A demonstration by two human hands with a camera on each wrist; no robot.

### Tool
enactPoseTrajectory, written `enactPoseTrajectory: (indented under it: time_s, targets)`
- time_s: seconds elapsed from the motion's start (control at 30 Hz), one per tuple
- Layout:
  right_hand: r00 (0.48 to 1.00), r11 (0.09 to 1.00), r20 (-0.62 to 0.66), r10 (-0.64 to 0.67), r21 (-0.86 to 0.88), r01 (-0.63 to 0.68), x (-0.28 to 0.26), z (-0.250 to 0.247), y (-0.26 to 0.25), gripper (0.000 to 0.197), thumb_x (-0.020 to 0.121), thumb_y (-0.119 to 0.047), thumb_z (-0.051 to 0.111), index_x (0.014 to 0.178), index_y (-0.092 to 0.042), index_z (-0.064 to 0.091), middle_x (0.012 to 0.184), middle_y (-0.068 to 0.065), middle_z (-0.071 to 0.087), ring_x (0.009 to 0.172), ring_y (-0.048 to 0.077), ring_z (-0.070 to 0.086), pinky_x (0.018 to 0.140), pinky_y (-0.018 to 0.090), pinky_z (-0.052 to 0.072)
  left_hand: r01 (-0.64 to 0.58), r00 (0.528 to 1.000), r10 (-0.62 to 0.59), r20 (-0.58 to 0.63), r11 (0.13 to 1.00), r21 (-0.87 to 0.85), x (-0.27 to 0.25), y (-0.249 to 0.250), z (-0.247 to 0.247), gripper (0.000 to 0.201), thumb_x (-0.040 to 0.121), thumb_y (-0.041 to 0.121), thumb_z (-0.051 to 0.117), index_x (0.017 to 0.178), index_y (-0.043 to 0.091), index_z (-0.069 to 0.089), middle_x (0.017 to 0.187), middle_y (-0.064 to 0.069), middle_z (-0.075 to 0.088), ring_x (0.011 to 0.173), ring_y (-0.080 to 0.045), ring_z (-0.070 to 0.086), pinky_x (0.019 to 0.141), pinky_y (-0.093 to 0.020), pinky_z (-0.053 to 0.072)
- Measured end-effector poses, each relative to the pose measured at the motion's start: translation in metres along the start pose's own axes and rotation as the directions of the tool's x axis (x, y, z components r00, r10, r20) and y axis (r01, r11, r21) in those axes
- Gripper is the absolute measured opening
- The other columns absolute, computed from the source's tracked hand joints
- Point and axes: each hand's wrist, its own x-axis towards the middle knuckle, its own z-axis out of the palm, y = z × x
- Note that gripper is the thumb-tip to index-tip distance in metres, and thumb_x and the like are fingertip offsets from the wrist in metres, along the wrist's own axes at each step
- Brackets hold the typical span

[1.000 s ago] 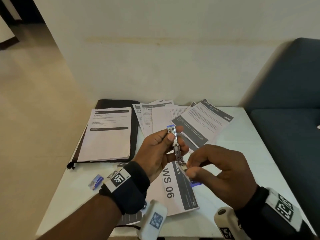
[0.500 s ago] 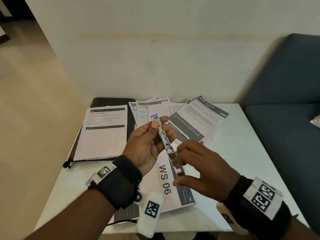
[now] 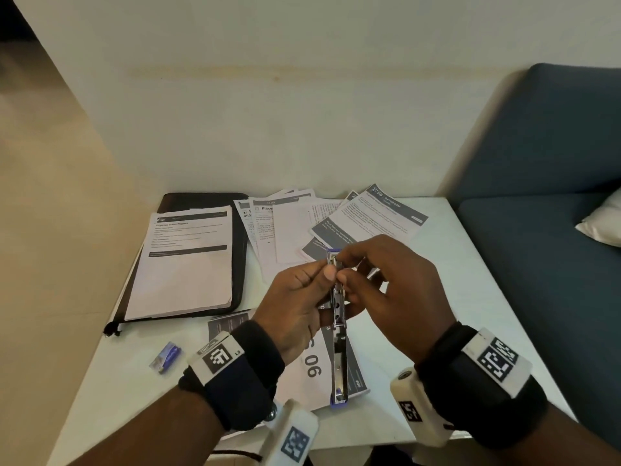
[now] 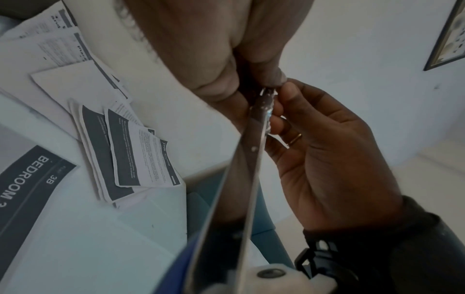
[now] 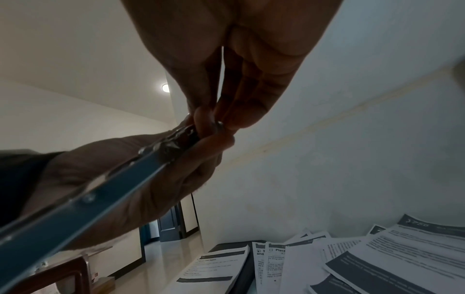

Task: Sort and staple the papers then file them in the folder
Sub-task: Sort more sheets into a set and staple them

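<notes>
At frame centre, the opened stapler (image 3: 337,309), long axis pointing away, is gripped by the left hand (image 3: 297,306) while its far tip is pinched by the right hand (image 3: 393,290).

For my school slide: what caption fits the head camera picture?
Both hands, left hand and right hand, pinch an opened stapler above scattered papers.

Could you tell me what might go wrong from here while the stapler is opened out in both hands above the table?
1. The right hand pinches at the far tip of the opened stapler; fingertips there could get pricked or nipped if it snaps shut.
2. The left hand holds only its upper part, so the long lower end could swing.
3. Anything dropped could vanish among the loose papers.
</notes>
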Motion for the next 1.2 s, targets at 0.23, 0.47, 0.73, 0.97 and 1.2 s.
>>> enactPoseTrajectory:
  time_s: [0.23,0.47,0.73,0.97,1.2]
  targets:
    - [0.998,1.000,0.066,0.015,0.022,-0.017,0.002,0.000,-0.001,0.006,0.089,-0.023,0.068,0.094,-0.022,0.064,0.086,-0.010,0.061,0.077,0.005,0.058,0.064,0.010,0.045,-0.022,1.000,0.023,0.013,1.000,-0.021,-0.003,-0.001,0.001,0.033,0.091,0.029,0.051,0.100,0.003,0.069,0.084,-0.011,0.071,0.084,-0.022,0.070,0.074,-0.033,0.058]
    - [0.990,0.999,0.141,0.018,0.037,-0.023,0.002,0.005,-0.002,0.011,0.082,-0.014,0.071,0.083,-0.020,0.063,0.094,-0.007,0.056,0.082,0.008,0.056,0.065,0.023,0.051,-0.025,0.999,0.023,-0.039,0.998,-0.059,-0.002,-0.003,0.000,0.031,0.096,0.028,0.050,0.102,0.004,0.069,0.089,-0.011,0.070,0.083,-0.019,0.070,0.068,-0.027,0.056]
    - [0.975,1.000,0.224,0.005,-0.013,-0.002,0.003,0.004,0.004,0.011,0.080,-0.019,0.075,0.079,-0.020,0.064,0.099,-0.007,0.053,0.092,0.008,0.051,0.072,0.013,0.038,-0.012,0.993,0.016,-0.121,0.999,0.032,-0.003,-0.007,0.001,0.035,0.101,0.026,0.047,0.102,-0.001,0.069,0.084,-0.015,0.065,0.075,-0.022,0.064,0.066,-0.028,0.056]
    - [0.996,1.000,0.087,-0.026,0.017,0.024,0.000,0.003,-0.003,0.013,0.081,-0.013,0.074,0.087,-0.019,0.064,0.089,-0.008,0.059,0.079,0.008,0.055,0.066,0.014,0.043,-0.051,0.989,0.055,-0.134,0.998,0.033,0.000,-0.001,0.004,0.033,0.102,0.026,0.047,0.106,0.002,0.069,0.085,-0.012,0.068,0.076,-0.020,0.067,0.069,-0.031,0.057]
    - [0.999,1.000,0.027,-0.019,0.024,0.018,-0.003,0.002,0.001,0.016,0.081,-0.013,0.076,0.095,-0.018,0.069,0.091,-0.009,0.059,0.073,0.004,0.057,0.064,0.011,0.048,-0.050,0.990,0.044,-0.135,0.998,-0.037,-0.001,-0.005,0.008,0.033,0.099,0.028,0.048,0.113,0.006,0.069,0.100,-0.018,0.071,0.090,-0.026,0.070,0.075,-0.032,0.058]
